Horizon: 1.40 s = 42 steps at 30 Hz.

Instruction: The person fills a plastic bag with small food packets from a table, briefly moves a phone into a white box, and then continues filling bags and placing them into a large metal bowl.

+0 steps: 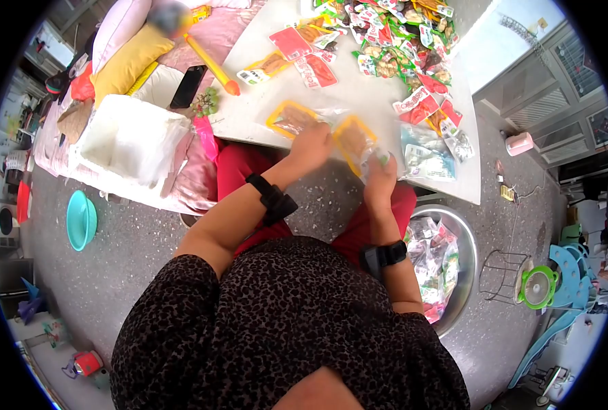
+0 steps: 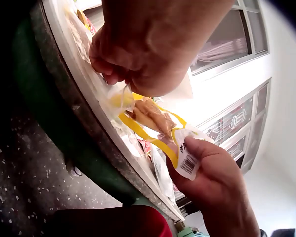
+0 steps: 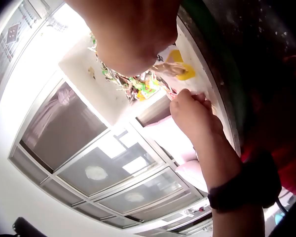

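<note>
Across the pale tabletop, the right hand grips a yellow-edged packet, apparently steadying it; the left hand pinches clear film.

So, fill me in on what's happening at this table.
A person is working at a white table. The right hand holds a yellow-edged packet by one end; the left hand pinches clear plastic near its other end. A second such packet lies beside that hand. More packets are heaped farther back, and a metal basin of packaging stands on the right.
</note>
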Each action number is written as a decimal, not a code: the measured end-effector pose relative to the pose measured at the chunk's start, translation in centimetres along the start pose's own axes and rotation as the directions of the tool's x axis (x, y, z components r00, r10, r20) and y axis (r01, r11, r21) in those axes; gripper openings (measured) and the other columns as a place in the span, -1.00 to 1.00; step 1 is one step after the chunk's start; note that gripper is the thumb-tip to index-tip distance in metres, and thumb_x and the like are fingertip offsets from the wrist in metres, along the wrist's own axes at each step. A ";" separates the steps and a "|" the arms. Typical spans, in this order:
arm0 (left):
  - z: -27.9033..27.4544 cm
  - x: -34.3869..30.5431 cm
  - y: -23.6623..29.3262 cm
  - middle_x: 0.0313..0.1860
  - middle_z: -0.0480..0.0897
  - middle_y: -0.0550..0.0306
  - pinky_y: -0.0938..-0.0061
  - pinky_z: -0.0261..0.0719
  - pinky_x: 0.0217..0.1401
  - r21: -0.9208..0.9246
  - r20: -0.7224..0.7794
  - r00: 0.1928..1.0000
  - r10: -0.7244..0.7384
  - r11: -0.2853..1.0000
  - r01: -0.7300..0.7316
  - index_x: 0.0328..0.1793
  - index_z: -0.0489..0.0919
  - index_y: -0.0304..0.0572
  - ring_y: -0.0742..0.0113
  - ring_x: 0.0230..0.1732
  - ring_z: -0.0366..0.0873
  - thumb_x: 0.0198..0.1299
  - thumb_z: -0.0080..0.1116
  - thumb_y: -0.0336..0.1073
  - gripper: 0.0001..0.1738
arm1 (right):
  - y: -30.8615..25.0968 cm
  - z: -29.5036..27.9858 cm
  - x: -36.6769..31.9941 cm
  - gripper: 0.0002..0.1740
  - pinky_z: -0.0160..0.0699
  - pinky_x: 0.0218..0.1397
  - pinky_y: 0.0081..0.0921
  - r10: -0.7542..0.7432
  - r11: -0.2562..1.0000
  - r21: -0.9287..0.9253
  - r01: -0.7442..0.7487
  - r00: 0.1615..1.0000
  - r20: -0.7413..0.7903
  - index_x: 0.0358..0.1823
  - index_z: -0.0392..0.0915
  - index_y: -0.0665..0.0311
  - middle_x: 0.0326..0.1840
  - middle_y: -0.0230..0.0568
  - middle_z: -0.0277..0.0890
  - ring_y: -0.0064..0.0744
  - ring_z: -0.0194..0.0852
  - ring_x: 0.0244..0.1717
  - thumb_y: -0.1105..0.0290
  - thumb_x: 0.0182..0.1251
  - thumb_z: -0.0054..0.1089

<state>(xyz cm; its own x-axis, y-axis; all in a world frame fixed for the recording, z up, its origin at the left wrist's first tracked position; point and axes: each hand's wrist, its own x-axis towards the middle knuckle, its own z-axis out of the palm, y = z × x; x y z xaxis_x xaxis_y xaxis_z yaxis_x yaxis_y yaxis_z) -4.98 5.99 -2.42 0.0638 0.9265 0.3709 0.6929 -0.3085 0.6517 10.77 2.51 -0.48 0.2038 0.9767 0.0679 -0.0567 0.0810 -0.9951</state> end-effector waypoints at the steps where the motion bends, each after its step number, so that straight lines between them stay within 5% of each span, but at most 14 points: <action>1: 0.0 0.0 0.1 -0.45 0.40 -0.17 0.16 0.30 -0.30 0.002 0.004 1.000 -0.021 1.000 0.021 -0.46 0.33 -0.29 -0.11 -0.31 0.33 -0.05 -0.13 -0.36 -0.88 | 0.3 0.3 0.1 -0.78 0.39 -0.35 -0.63 0.042 0.995 0.090 -0.041 0.999 -0.003 -0.18 0.32 0.37 -0.34 -0.32 0.37 -0.59 0.32 -0.38 0.59 0.09 -0.15; 7: -0.4 0.0 0.4 -0.47 0.41 -0.17 0.16 0.32 -0.34 0.008 -0.082 0.997 0.017 1.000 -0.016 -0.48 0.35 -0.30 -0.11 -0.36 0.35 -0.10 -0.09 -0.36 -0.87 | 1.1 1.5 0.3 -0.75 0.40 -0.21 -0.52 0.206 0.872 0.444 -0.206 0.977 0.050 -0.16 0.32 0.36 -0.28 -0.26 0.40 -0.44 0.40 -0.30 0.60 0.09 -0.16; 9: -0.3 -0.2 0.1 -0.49 0.40 -0.16 0.16 0.31 -0.35 0.007 -0.123 0.990 0.070 0.998 -0.070 -0.50 0.35 -0.30 -0.10 -0.38 0.35 -0.12 -0.08 -0.36 -0.87 | 4.1 0.6 0.8 -0.74 0.42 -0.22 -0.48 -0.025 0.999 0.049 0.018 0.989 0.146 -0.14 0.31 0.37 -0.26 -0.22 0.40 -0.38 0.41 -0.28 0.61 0.09 -0.17; 11: -0.3 -0.2 0.0 -0.51 0.38 -0.14 0.16 0.28 -0.35 -0.005 -0.158 0.980 0.121 0.992 -0.124 -0.51 0.33 -0.29 -0.09 -0.37 0.33 -0.11 -0.08 -0.36 -0.88 | 4.5 0.5 1.2 -0.73 0.42 -0.22 -0.45 0.044 0.997 0.053 -0.057 0.975 0.218 -0.13 0.30 0.38 -0.25 -0.19 0.40 -0.34 0.42 -0.27 0.61 0.09 -0.18; 13: -0.3 -0.4 0.0 -0.51 0.38 -0.13 0.15 0.27 -0.33 0.024 -0.121 0.981 0.149 0.989 -0.147 -0.53 0.33 -0.29 -0.09 -0.37 0.32 -0.12 -0.08 -0.38 -0.89 | 2.5 1.2 1.7 -0.73 0.43 -0.22 -0.42 0.347 0.791 0.415 -0.450 0.888 0.301 -0.13 0.30 0.38 -0.25 -0.16 0.40 -0.31 0.42 -0.27 0.61 0.09 -0.19; 16: 0.0 -0.4 0.0 -0.50 0.37 -0.12 0.15 0.26 -0.31 0.018 -0.128 0.966 0.223 0.975 -0.223 -0.54 0.33 -0.29 -0.09 -0.37 0.31 -0.13 -0.07 -0.39 -0.89 | 1.7 2.7 2.7 -0.73 0.43 -0.21 -0.40 0.313 0.762 0.489 -0.423 0.903 0.294 -0.12 0.29 0.40 -0.25 -0.15 0.40 -0.30 0.42 -0.27 0.61 0.10 -0.20; 18: 0.1 -0.5 0.0 -0.49 0.37 -0.12 0.16 0.26 -0.31 0.005 -0.136 0.958 0.252 0.967 -0.253 -0.54 0.33 -0.29 -0.08 -0.36 0.31 -0.13 -0.06 -0.39 -0.90 | 3.3 3.5 3.6 -0.73 0.44 -0.22 -0.38 0.048 0.936 0.312 -0.162 0.938 0.344 -0.11 0.29 0.38 -0.25 -0.16 0.40 -0.30 0.42 -0.26 0.60 0.11 -0.21; 20: -0.1 -0.4 0.0 -0.49 0.37 -0.12 0.18 0.26 -0.31 0.002 -0.130 0.960 0.249 0.968 -0.251 -0.53 0.33 -0.29 -0.07 -0.35 0.31 -0.13 -0.06 -0.40 -0.90 | 4.1 3.2 4.3 -0.73 0.46 -0.23 -0.37 0.101 0.973 0.152 -0.176 0.909 0.404 -0.11 0.29 0.37 -0.24 -0.17 0.40 -0.31 0.42 -0.25 0.59 0.12 -0.22; 23: -0.4 -0.2 -0.3 -0.52 0.39 -0.10 0.15 0.27 -0.33 0.047 -0.183 0.937 0.297 0.955 -0.294 -0.58 0.36 -0.30 -0.06 -0.39 0.33 -0.20 -0.05 -0.41 -0.91 | 0.0 2.9 4.4 -0.73 0.47 -0.24 -0.36 0.443 0.854 0.061 -0.517 0.784 0.434 -0.10 0.28 0.34 -0.22 -0.16 0.39 -0.32 0.41 -0.22 0.58 0.13 -0.23; 28: -2.0 -0.3 0.6 -0.49 0.40 -0.11 0.15 0.28 -0.31 0.013 -0.221 0.961 0.165 0.986 -0.166 -0.53 0.37 -0.28 -0.06 -0.36 0.34 -0.16 0.00 -0.35 -0.86 | 1.4 2.3 4.6 -0.77 0.40 -0.50 -0.51 0.401 0.760 0.329 -0.560 0.803 0.440 -0.19 0.34 0.34 -0.33 -0.23 0.40 -0.35 0.41 -0.37 0.56 0.07 -0.17; 30: -2.5 -0.3 -0.3 -0.45 0.42 -0.11 0.17 0.30 -0.28 0.025 -0.223 0.967 0.121 0.993 -0.118 -0.48 0.39 -0.28 -0.05 -0.33 0.35 -0.15 0.02 -0.30 -0.82 | 5.8 1.6 5.5 -0.71 0.46 -0.33 -0.44 0.156 0.912 0.267 -0.311 0.866 0.475 -0.11 0.27 0.33 -0.20 -0.21 0.37 -0.32 0.40 -0.24 0.59 0.10 -0.23; 34: -2.8 -0.3 -3.3 -0.30 0.45 -0.09 0.25 0.31 -0.15 0.156 -0.137 0.986 0.091 0.985 -0.069 -0.33 0.42 -0.29 0.00 -0.21 0.36 -0.16 0.07 -0.22 -0.69 | 3.5 2.6 5.1 -0.66 0.48 -0.25 -0.42 0.445 0.711 0.380 -0.593 0.796 0.410 -0.06 0.24 0.30 -0.13 -0.19 0.35 -0.31 0.40 -0.17 0.63 0.08 -0.26; 37: -3.2 -0.3 -2.9 -0.27 0.45 -0.08 0.28 0.30 -0.09 0.254 -0.082 0.994 0.067 0.966 -0.044 -0.30 0.45 -0.29 0.02 -0.17 0.36 -0.18 0.07 -0.15 -0.63 | 3.4 3.3 5.2 -0.65 0.48 -0.35 -0.49 0.369 0.651 0.485 -0.584 0.802 0.470 -0.06 0.25 0.28 -0.16 -0.22 0.37 -0.35 0.42 -0.22 0.62 0.06 -0.26; 42: -3.0 0.2 -2.2 -0.33 0.45 -0.08 0.27 0.30 -0.07 0.455 0.027 0.999 0.033 0.889 -0.041 -0.39 0.49 -0.28 0.01 -0.20 0.37 -0.20 0.06 -0.09 -0.63 | 1.3 3.7 4.6 -0.66 0.42 -0.51 -0.59 0.411 0.895 -0.001 -0.446 0.823 0.392 -0.06 0.26 0.28 -0.27 -0.28 0.39 -0.49 0.40 -0.36 0.55 0.06 -0.24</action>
<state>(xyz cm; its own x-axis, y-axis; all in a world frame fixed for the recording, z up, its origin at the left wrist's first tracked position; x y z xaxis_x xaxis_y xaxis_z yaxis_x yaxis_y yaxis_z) -8.66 6.23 -1.76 0.1057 0.9214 0.3738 0.9406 -0.2146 0.2630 8.06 7.84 -1.21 -0.2390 0.9151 -0.3246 -0.1409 -0.3635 -0.9209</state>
